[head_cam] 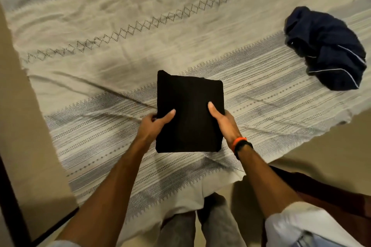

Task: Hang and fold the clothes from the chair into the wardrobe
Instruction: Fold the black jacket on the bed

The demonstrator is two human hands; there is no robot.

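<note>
Item: folded black garment (189,112), square bundle, above the striped bedsheet (261,94). Grip: left hand (152,126) and right hand (224,120) clamp opposite side edges, thumbs on top. Beyond the right hand: crumpled navy garment (327,48), unfolded. Risk: folds slipping open if either pinch loosens in transit.

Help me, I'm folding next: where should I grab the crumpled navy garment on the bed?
Judging by its pose, take the navy garment from above at its raised top folds, near the white-piped edge facing you. It lies bunched, with no flat edge showing, so lift and shake it out.
</note>
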